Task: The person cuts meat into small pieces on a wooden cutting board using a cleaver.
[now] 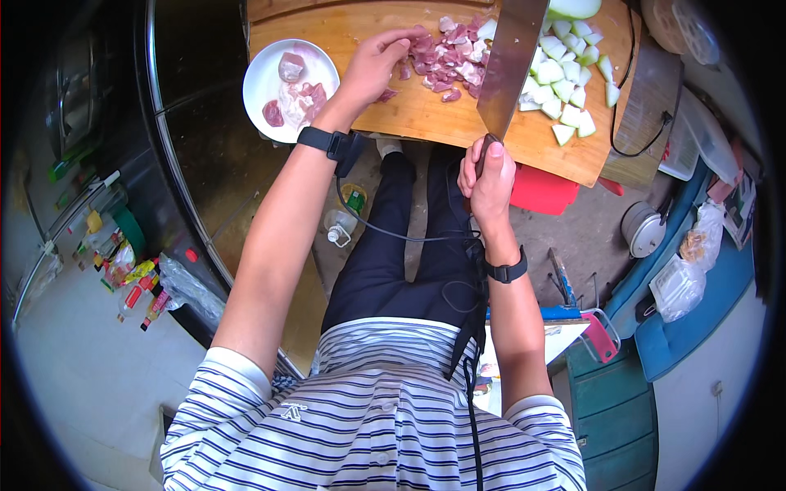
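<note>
My right hand (489, 178) grips the dark handle of a cleaver (513, 67), whose broad blade stands between two heaps of cut food. On its left lies a heap of chopped raw meat (451, 58), on its right a heap of pale green melon or gourd chunks (562, 77). My left hand (381, 61) rests at the left edge of the meat, its fingertips touching or just over the pieces; no object shows in it. Both heaps lie on a wooden cutting board (430, 116). Beside my left wrist, a white plate (255, 92) bears larger pieces of raw meat (291, 67).
A larger pale green piece (574, 7) lies at the board's far edge. A black cable (614, 123) runs along the right side. Below the board are a red plastic container (543, 191), an oil bottle (354, 197) and a lidded metal pot (643, 230). Another cable links my wrist straps.
</note>
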{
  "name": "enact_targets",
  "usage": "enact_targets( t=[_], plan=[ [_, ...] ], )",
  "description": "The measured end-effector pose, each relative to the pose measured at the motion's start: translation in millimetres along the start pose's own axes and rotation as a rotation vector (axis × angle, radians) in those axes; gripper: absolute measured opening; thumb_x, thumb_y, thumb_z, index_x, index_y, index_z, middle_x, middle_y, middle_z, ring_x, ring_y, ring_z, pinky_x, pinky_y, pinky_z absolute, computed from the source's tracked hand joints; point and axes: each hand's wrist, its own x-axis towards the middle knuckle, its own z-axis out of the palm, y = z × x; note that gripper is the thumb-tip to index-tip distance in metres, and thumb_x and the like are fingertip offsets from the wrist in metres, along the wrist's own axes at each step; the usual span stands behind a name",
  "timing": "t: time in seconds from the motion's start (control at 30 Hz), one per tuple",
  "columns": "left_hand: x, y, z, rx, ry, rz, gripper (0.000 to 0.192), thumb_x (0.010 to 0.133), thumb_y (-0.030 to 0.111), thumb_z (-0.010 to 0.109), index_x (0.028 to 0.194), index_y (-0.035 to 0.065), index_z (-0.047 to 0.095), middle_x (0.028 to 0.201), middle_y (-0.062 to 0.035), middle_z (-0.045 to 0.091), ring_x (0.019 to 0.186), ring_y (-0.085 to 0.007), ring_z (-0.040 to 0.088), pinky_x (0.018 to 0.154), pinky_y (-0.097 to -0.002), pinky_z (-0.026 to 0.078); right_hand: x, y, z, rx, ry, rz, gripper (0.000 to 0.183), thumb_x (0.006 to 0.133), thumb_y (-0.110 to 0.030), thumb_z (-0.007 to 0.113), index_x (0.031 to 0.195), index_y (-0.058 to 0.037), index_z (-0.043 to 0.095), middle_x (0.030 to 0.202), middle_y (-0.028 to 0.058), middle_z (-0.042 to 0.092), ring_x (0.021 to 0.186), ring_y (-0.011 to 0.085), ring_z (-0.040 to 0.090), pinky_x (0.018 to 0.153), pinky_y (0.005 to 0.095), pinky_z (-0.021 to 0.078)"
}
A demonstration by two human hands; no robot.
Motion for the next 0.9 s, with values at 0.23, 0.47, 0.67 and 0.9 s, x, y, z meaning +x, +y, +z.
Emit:
enact_targets(
  t=[0.23,0.47,0.67,0.9],
  plan=[
    [-39,-40,-6,0.405,0.486,0.229,0.026,0.1,0.01,0.062,0.122,0.0004,0.07,0.112,-0.0103,0.07,0.112,-0.0194,0.065,0.094,-0.031,0.051,-10,9,11,0.0,-0.03,0.056,0.058,0.106,-0.061,0.045,0.085,-0.0073,0.047,0.058,-0.0003,0.043,0.046,0.0077,0.041,0.042,0.0237,0.0329],
    [-71,-65,15,0.503,0.461,0.265,0.02,0.092,-0.001,0.07,0.111,-0.0055,0.07,0.111,-0.0187,0.066,0.095,-0.0302,0.07,0.084,-0.0365,0.057,-18,36,33,-0.133,-0.141,0.187,0.058,0.106,-0.06,0.046,0.08,-0.0082,0.048,0.058,-0.002,0.044,0.049,0.0085,0.043,0.046,0.0251,0.0345],
    [-73,-74,15,0.401,0.506,0.196,0.016,0.091,-0.001,0.072,0.106,-0.0063,0.071,0.102,-0.0172,0.069,0.088,-0.0281,0.072,0.079,-0.0352,0.058,-8,60,52,-0.309,-0.183,0.229,0.053,0.109,-0.048,0.046,0.08,-0.0041,0.05,0.059,0.0007,0.046,0.053,0.0114,0.048,0.051,0.0298,0.0397],
    [-76,-80,13,0.369,0.539,0.261,0.016,0.092,0.0,0.069,0.107,-0.0058,0.072,0.102,-0.0168,0.072,0.089,-0.0272,0.073,0.079,-0.0343,0.057,1,74,56,-0.438,-0.175,0.225,0.051,0.11,-0.044,0.046,0.079,-0.0028,0.049,0.059,0.0029,0.046,0.053,0.0133,0.046,0.053,0.0323,0.0405]
  ],
)
